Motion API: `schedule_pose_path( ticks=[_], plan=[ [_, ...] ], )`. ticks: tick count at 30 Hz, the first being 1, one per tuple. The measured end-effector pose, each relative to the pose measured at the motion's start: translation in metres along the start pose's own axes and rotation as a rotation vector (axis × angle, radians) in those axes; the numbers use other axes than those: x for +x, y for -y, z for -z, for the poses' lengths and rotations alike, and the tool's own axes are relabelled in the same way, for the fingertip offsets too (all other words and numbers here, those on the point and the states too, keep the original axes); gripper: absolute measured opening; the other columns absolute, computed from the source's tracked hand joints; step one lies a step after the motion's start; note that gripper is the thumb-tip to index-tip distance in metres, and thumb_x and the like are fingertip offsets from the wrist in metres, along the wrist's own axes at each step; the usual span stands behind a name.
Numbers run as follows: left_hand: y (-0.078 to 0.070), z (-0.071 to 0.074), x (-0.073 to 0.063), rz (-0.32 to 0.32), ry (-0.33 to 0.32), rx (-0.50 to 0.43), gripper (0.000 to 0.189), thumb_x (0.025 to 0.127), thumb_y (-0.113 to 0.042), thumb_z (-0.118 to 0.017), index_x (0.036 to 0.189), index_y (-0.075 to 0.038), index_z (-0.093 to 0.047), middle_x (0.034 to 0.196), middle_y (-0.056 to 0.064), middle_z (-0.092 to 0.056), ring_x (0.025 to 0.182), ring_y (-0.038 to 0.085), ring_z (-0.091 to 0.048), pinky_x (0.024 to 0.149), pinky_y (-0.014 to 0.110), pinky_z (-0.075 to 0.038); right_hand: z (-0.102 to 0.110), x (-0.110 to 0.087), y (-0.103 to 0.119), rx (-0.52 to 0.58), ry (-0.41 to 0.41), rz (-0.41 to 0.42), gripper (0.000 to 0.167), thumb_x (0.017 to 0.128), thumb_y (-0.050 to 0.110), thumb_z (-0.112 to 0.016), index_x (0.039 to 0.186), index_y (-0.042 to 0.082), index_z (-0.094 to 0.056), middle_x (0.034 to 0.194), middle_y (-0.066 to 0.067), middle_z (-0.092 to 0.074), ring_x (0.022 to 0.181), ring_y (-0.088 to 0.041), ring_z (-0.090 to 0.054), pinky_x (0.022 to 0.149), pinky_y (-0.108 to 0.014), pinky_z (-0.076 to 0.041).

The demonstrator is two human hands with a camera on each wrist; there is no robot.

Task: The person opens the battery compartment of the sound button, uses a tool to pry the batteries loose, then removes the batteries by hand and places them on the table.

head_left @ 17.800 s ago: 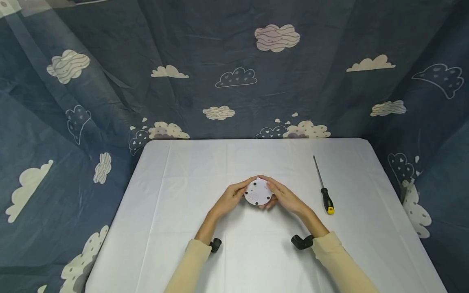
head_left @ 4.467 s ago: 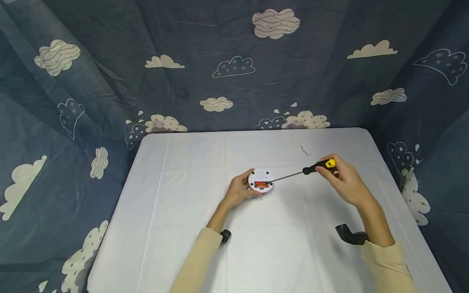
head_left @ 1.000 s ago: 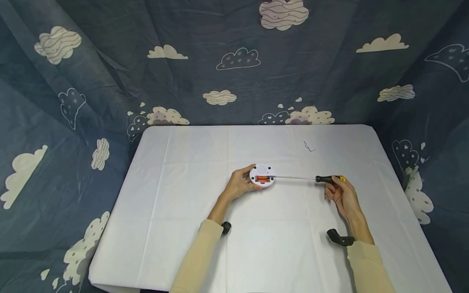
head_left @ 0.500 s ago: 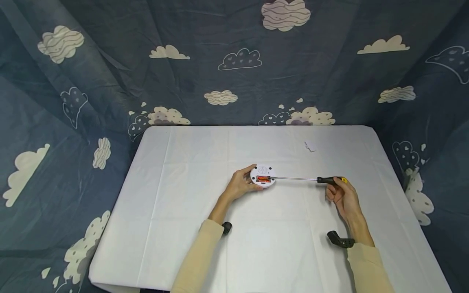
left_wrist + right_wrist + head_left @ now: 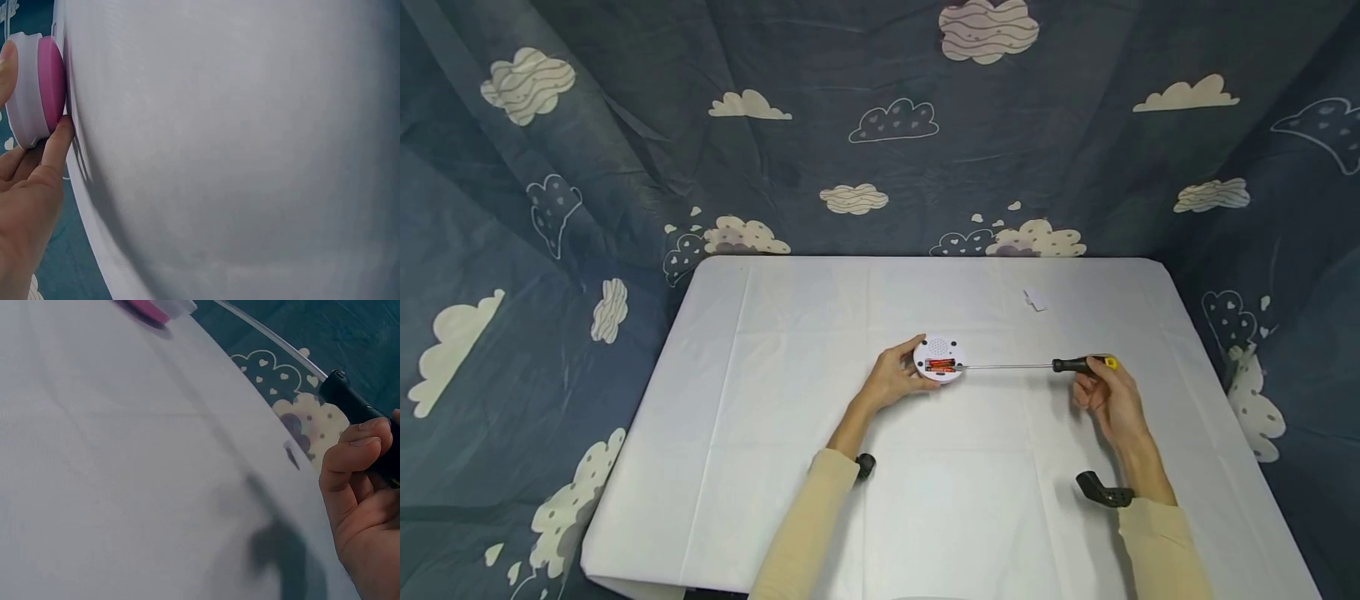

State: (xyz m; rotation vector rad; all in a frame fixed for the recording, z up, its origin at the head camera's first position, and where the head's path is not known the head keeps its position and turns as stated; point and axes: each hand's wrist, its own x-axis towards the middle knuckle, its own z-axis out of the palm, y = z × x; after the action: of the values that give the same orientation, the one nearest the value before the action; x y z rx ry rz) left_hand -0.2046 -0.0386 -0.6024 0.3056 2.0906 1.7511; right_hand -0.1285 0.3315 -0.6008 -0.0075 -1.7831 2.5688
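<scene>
My left hand [image 5: 887, 381] grips a round white device [image 5: 937, 344] by its left edge. Its back faces up, showing speaker holes, dark feet and an uncovered compartment holding orange-red batteries [image 5: 940, 365]. In the left wrist view, the device's underside [image 5: 52, 87] is pink and close to the tablecloth. My right hand [image 5: 1108, 404] holds a screwdriver [image 5: 1071, 365] by its black and yellow handle, its shaft [image 5: 1007, 367] nearly level. The tip reaches the right end of the battery compartment; exact contact is too small to tell.
A small white piece [image 5: 1036, 300], apparently the battery cover, lies on the white tablecloth [image 5: 790, 317] behind the screwdriver. A dark blue cloud-patterned curtain [image 5: 805, 67] stands behind and beside the table.
Earlier both hands held the covered device and the screwdriver lay on the table; since then the cover came off and my right hand took the screwdriver. Lately that hand shifted slightly right.
</scene>
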Motion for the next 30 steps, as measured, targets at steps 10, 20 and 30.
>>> schedule_pose_path(
  ticks=[10,20,30],
  plan=[
    [0.0,-0.003,0.0,0.007,-0.039,0.03,0.101,0.073,0.002,-0.092,0.159,-0.007,-0.039,0.166,0.016,-0.037,0.149,0.032,-0.044,0.11,0.019,-0.052,-0.012,0.005,0.019,-0.098,0.009,0.072,0.01,0.112,0.007,-0.04,0.104,0.005,-0.046,0.067,0.0,-0.052,0.049,-0.019,-0.045,0.049,-0.042,-0.021],
    [-0.003,-0.01,0.0,-0.026,-0.077,0.107,0.101,0.072,0.0,-0.093,0.158,-0.003,-0.04,0.161,0.019,-0.044,0.143,0.032,-0.053,0.109,0.02,-0.053,-0.027,0.005,0.039,-0.234,-0.029,0.07,0.007,0.11,0.008,-0.047,0.104,0.004,-0.048,0.069,-0.001,-0.05,0.05,-0.017,-0.05,0.042,-0.031,-0.04],
    [-0.003,-0.013,-0.001,-0.075,-0.104,0.217,0.098,0.071,-0.003,-0.094,0.155,0.001,-0.043,0.155,0.022,-0.051,0.137,0.032,-0.059,0.107,0.019,-0.054,-0.058,0.016,0.074,-0.647,0.002,0.108,0.003,0.11,0.009,-0.047,0.109,0.012,-0.05,0.069,-0.001,-0.055,0.05,-0.018,-0.054,0.043,-0.029,-0.05]
  ],
)
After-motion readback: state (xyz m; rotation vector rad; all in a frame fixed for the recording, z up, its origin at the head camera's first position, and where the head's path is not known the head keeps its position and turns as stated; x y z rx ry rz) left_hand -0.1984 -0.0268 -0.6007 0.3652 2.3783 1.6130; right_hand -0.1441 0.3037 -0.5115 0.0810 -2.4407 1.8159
